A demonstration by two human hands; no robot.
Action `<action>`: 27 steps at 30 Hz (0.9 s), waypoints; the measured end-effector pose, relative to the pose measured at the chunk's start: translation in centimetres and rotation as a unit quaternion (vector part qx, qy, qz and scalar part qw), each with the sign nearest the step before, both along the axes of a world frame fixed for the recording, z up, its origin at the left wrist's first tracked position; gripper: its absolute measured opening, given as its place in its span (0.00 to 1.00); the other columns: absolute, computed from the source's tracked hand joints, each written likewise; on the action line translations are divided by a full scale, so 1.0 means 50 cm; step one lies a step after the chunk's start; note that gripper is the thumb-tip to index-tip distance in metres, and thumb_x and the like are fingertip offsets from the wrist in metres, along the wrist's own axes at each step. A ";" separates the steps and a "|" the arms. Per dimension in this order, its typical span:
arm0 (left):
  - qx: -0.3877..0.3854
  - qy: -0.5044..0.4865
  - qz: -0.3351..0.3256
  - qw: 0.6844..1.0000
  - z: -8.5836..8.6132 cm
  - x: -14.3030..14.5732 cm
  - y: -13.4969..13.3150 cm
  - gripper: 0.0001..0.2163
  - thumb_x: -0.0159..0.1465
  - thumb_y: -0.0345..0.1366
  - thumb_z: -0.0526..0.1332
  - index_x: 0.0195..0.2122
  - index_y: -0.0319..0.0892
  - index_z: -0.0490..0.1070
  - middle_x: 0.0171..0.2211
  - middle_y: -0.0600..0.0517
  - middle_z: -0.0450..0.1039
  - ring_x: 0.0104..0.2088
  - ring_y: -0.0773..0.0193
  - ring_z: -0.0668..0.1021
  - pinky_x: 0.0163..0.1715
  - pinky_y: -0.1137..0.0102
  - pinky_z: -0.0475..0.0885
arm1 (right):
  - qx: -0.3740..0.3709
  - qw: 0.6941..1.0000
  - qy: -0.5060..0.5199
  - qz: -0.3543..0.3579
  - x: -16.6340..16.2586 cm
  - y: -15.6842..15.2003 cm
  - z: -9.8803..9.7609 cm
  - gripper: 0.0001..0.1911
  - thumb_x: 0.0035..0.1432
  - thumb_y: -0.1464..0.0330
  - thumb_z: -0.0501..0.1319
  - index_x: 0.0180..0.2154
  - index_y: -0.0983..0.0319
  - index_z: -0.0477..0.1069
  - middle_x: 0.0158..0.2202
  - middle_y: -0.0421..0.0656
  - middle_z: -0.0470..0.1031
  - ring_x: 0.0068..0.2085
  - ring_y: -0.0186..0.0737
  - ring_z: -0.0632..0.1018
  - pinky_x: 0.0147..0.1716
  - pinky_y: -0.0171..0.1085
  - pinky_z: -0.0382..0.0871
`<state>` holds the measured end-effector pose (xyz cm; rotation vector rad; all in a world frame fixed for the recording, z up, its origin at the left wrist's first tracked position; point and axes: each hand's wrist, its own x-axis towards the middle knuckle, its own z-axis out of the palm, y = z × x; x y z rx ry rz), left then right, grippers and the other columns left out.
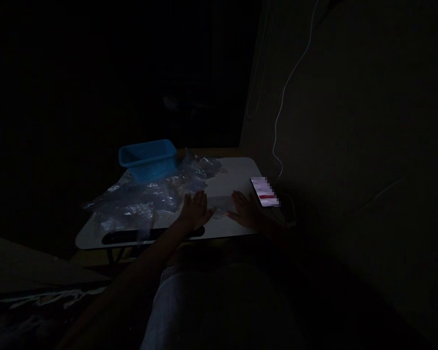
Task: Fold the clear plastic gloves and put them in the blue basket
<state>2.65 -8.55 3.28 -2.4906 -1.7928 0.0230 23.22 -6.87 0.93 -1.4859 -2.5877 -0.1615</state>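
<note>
The room is very dark. My left hand (195,210) lies flat on a small white table (237,172), fingers stretched out and pointing away from me. My right hand (245,209) lies flat beside it, fingers also out. Between and under the two hands lies a small clear plastic piece (219,204), pressed flat against the table top. Just left of my left hand spreads a crumpled heap of clear plastic bags (146,197). A lit phone (264,191) lies right of my right hand.
A blue plastic tub (148,158) stands at the table's far left, behind the plastic heap. A white cable (288,87) hangs down the wall on the right toward the phone. A dark slot (131,237) runs along the table's near edge.
</note>
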 end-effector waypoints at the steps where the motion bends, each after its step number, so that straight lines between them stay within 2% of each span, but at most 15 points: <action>1: 0.002 -0.006 0.002 1.000 0.005 0.004 0.001 0.29 0.64 0.48 0.37 0.59 0.31 0.50 0.61 0.37 0.45 0.61 0.50 0.49 0.56 0.47 0.44 | -0.002 1.000 0.002 0.001 0.000 -0.001 0.001 0.37 0.57 0.49 0.44 0.58 0.69 0.52 0.61 0.55 0.51 0.61 0.49 0.53 0.56 0.58 0.42; 3: 0.007 -0.023 -0.009 1.000 0.014 0.018 0.002 0.28 0.65 0.46 0.35 0.60 0.32 0.49 0.62 0.39 0.45 0.62 0.51 0.49 0.56 0.49 0.44 | -0.007 1.000 0.004 0.004 0.000 -0.001 0.001 0.39 0.56 0.48 0.45 0.58 0.70 0.52 0.61 0.56 0.51 0.61 0.50 0.52 0.56 0.58 0.42; 7: -0.019 -0.068 -0.077 0.995 0.021 0.067 0.006 0.27 0.65 0.44 0.33 0.61 0.35 0.45 0.63 0.45 0.43 0.62 0.58 0.47 0.58 0.57 0.46 | -0.014 1.000 0.008 0.008 0.001 -0.001 0.002 0.41 0.53 0.46 0.47 0.58 0.70 0.52 0.61 0.56 0.50 0.61 0.50 0.52 0.56 0.57 0.42; 13: -0.064 -0.100 -0.069 0.991 0.004 0.124 0.015 0.26 0.65 0.43 0.31 0.61 0.36 0.46 0.62 0.44 0.44 0.62 0.60 0.48 0.57 0.61 0.50 | -0.011 1.000 0.021 0.013 0.002 0.000 0.001 0.41 0.51 0.48 0.51 0.58 0.69 0.52 0.61 0.56 0.51 0.61 0.51 0.52 0.56 0.57 0.42; 21: -0.056 -0.076 -0.044 0.995 -0.026 0.114 0.025 0.28 0.65 0.44 0.31 0.60 0.31 0.49 0.62 0.41 0.45 0.62 0.58 0.48 0.58 0.58 0.47 | 0.007 1.000 0.024 0.007 0.000 -0.009 0.005 0.39 0.53 0.49 0.49 0.58 0.70 0.53 0.60 0.57 0.52 0.61 0.51 0.53 0.56 0.56 0.43; 27: -0.027 -0.071 -0.027 0.997 -0.033 0.085 0.019 0.27 0.65 0.43 0.32 0.60 0.33 0.48 0.62 0.42 0.45 0.62 0.58 0.49 0.58 0.58 0.47 | 0.007 1.000 0.015 0.004 -0.002 -0.006 0.001 0.41 0.52 0.46 0.47 0.57 0.69 0.54 0.60 0.56 0.52 0.61 0.51 0.53 0.56 0.56 0.43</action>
